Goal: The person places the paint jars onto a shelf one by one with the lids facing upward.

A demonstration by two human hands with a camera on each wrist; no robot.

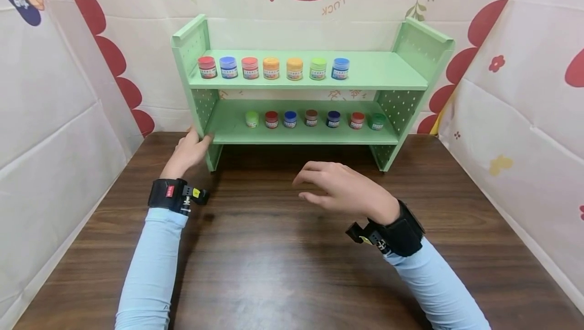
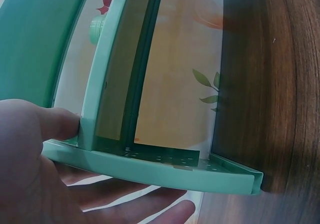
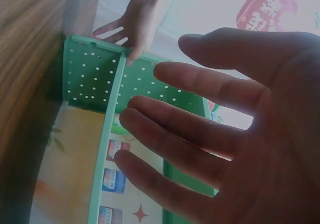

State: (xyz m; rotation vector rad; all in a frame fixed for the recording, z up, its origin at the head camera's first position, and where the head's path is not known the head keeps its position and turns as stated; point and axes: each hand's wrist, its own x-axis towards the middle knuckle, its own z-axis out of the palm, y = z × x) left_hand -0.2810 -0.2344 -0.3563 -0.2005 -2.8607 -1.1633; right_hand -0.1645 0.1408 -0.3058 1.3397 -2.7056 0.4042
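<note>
A light green two-tier shelf (image 1: 378,69) stands at the back of the table. At its left side my left hand (image 1: 187,151) grips the side panel (image 2: 150,171), thumb at the lower board's front edge and fingers on the panel's outer face. My right hand (image 1: 342,188) is held in front of the shelf with nothing in it, fingers extended and spread apart in the right wrist view. Lidded jars line both boards: an upper row with a red jar (image 1: 207,67) at its left end, and a lower row ending in a dark green jar (image 1: 376,121) at the right.
The shelf stands on a dark brown wooden table (image 1: 264,249). A white printed cloth (image 1: 301,33) hangs behind it, and further cloth walls (image 1: 524,117) flank the table on both sides. The upper board's right part is bare.
</note>
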